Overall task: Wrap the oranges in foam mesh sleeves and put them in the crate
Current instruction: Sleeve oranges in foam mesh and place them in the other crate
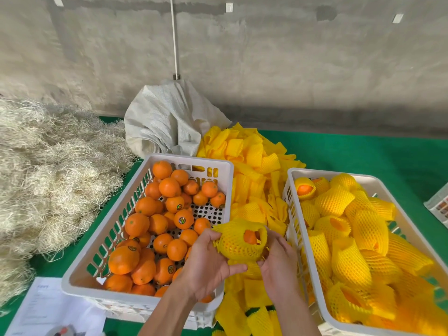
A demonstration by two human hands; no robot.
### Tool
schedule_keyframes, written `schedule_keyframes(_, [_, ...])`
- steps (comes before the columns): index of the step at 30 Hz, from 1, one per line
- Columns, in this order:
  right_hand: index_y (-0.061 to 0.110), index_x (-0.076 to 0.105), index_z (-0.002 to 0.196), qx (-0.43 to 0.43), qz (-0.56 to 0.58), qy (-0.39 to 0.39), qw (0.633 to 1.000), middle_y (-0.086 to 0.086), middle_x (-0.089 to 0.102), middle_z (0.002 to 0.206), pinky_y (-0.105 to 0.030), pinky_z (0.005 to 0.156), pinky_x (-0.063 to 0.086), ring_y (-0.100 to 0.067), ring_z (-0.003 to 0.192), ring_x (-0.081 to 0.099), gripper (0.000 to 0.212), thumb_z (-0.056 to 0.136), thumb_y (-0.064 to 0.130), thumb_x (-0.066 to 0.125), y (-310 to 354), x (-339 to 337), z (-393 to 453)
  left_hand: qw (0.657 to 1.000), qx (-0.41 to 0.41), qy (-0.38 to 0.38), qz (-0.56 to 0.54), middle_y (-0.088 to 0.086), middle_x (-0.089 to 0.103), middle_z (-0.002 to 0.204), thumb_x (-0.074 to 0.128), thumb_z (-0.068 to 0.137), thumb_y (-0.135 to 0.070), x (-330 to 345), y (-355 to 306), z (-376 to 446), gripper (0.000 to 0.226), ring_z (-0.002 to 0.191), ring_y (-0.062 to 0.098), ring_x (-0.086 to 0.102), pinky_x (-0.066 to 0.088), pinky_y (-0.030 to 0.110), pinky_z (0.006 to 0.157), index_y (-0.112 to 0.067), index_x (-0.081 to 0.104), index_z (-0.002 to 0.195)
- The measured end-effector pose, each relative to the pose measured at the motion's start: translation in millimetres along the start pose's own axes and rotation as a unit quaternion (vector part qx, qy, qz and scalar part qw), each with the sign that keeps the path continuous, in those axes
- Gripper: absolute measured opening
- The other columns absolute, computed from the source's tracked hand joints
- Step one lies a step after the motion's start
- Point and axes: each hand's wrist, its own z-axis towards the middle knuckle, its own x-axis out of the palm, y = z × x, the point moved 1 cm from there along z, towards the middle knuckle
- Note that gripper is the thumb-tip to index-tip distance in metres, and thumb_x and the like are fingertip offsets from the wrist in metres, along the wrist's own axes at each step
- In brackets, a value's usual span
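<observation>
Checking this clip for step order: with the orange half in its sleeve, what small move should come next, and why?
Probably pull the foam sleeve further over the orange, since bare peel still shows at its open end. Both the left hand and right hand grip the mesh, and it hangs between the two crates, not yet over the right crate of wrapped fruit.

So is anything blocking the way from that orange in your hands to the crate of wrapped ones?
Nothing visible. The sleeved orange is held beside the right crate, whose near-left rim lies open right beside it.
</observation>
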Motion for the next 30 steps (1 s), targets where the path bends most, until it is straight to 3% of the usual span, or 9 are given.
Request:
schedule_keyframes(3, [0.025,0.076,0.103,-0.066,-0.132,-0.013,0.989,0.001,0.079,0.100,-0.043,0.079,0.062,-0.019,0.099,0.074,0.012,0.102,0.022,0.063,0,-2,2,0.999,0.003,-0.029,-0.034,0.020,0.060,0.144,0.049,0.096,-0.034,5,2,1,0.058,0.127,0.037,0.062,0.061,0.047,0.091,-0.007,0.049,0.148])
schedule_keyframes(7, [0.030,0.070,0.108,-0.132,-0.289,0.032,0.947,0.012,0.076,0.102,-0.034,0.084,0.060,-0.013,0.099,0.071,0.025,0.106,0.012,0.053,1,-3,0,0.998,0.017,-0.045,-0.048,0.015,0.063,0.143,0.048,0.102,-0.042,14,4,1,0.052,0.130,0.033,0.062,0.061,0.043,0.092,-0.015,0.050,0.146])
schedule_keyframes(12, [0.030,0.061,0.127,-0.203,-0.263,-0.030,0.943,0.004,0.069,0.121,-0.044,0.088,0.062,-0.015,0.104,0.070,0.029,0.109,0.041,0.042,9,-20,-5,0.980,0.124,-0.122,0.102,0.014,0.073,0.125,0.047,0.107,-0.038,26,5,12,0.041,0.116,0.034,0.071,0.063,0.045,0.086,-0.009,0.064,0.130])
schedule_keyframes(16, [0.047,0.050,0.141,-0.237,-0.286,0.027,0.928,0.033,0.051,0.139,-0.020,0.090,0.057,0.009,0.122,0.056,0.066,0.086,0.083,0.052,24,-32,-18,0.905,0.212,-0.183,0.319,0.024,0.067,0.079,0.039,0.110,-0.038,42,17,21,0.059,0.074,0.040,0.065,0.062,0.055,0.073,0.008,0.065,0.085])
schedule_keyframes(19, [0.057,0.032,0.147,-0.251,-0.326,0.028,0.911,0.054,0.035,0.136,-0.005,0.086,0.048,0.021,0.122,0.046,0.083,0.076,0.082,0.067,28,-40,-24,0.816,0.254,-0.214,0.473,0.007,0.042,0.057,0.034,0.110,-0.042,61,31,32,0.056,0.051,0.018,0.039,0.042,0.042,0.052,-0.007,0.044,0.067])
schedule_keyframes(21, [0.053,0.026,0.151,-0.260,-0.330,0.010,0.907,0.049,0.036,0.142,-0.007,0.093,0.046,0.014,0.129,0.046,0.088,0.079,0.076,0.070,33,-52,-26,0.771,0.280,-0.220,0.527,-0.001,0.045,0.057,0.034,0.111,-0.040,77,42,39,0.048,0.049,0.011,0.044,0.031,0.024,0.048,-0.016,0.047,0.070])
schedule_keyframes(25, [0.045,0.036,0.148,-0.274,-0.317,-0.093,0.903,0.030,0.048,0.142,-0.013,0.094,0.048,-0.002,0.130,0.050,0.094,0.070,0.084,0.069,58,-91,-36,0.723,0.334,-0.177,0.578,-0.006,0.053,0.057,0.040,0.108,-0.043,114,65,55,0.045,0.052,0.009,0.055,0.039,0.024,0.048,-0.021,0.054,0.071])
schedule_keyframes(27, [0.036,0.043,0.148,-0.300,-0.329,-0.159,0.881,0.017,0.051,0.142,-0.026,0.099,0.049,-0.008,0.131,0.049,0.093,0.072,0.081,0.070,70,-113,-43,0.714,0.340,-0.153,0.593,-0.006,0.053,0.056,0.044,0.106,-0.049,134,79,64,0.047,0.050,0.011,0.053,0.041,0.030,0.050,-0.025,0.051,0.066])
schedule_keyframes(30, [0.024,0.051,0.143,-0.346,-0.344,-0.250,0.836,0.009,0.052,0.139,-0.036,0.103,0.047,-0.015,0.132,0.048,0.083,0.077,0.071,0.069,86,-141,-52,0.725,0.343,-0.119,0.585,-0.006,0.045,0.051,0.054,0.104,-0.050,165,103,79,0.052,0.050,0.012,0.045,0.032,0.022,0.050,-0.029,0.041,0.058])
